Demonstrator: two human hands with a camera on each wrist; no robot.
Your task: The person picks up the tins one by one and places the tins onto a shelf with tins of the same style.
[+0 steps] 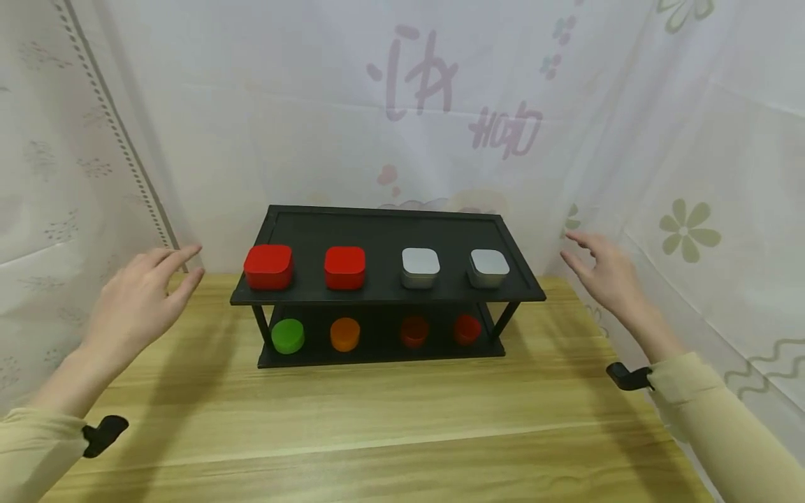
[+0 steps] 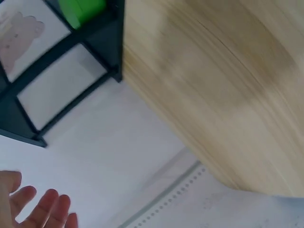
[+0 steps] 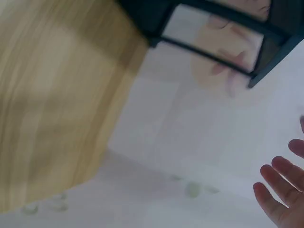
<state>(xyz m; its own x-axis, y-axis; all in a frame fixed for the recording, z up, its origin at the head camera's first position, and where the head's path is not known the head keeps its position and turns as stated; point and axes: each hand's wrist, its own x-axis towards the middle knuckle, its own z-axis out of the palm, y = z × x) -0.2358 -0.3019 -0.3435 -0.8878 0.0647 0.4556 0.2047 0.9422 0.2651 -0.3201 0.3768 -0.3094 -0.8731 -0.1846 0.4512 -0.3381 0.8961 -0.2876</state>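
My left hand (image 1: 140, 293) hovers to the left of a black two-tier rack (image 1: 390, 227), fingers loosely extended and holding nothing. On the other side my right hand (image 1: 605, 272) is held up beside the rack's right end, also holding nothing. Along the top tier stand a red square box (image 1: 269, 267), a second red box (image 1: 344, 268), a silver tin (image 1: 420, 268) and another silver tin (image 1: 488, 269). The lower tier carries a green round piece (image 1: 288, 336), an orange one (image 1: 345, 334), a dark red one (image 1: 414, 332) and a brighter red one (image 1: 467, 330).
The rack stands toward the back of a wooden table (image 1: 390, 426). Printed white curtains (image 1: 302, 105) hang behind and at both sides, near each hand. A black strap end (image 1: 104, 436) juts from the left wrist, and a similar strap (image 1: 629, 377) from the right.
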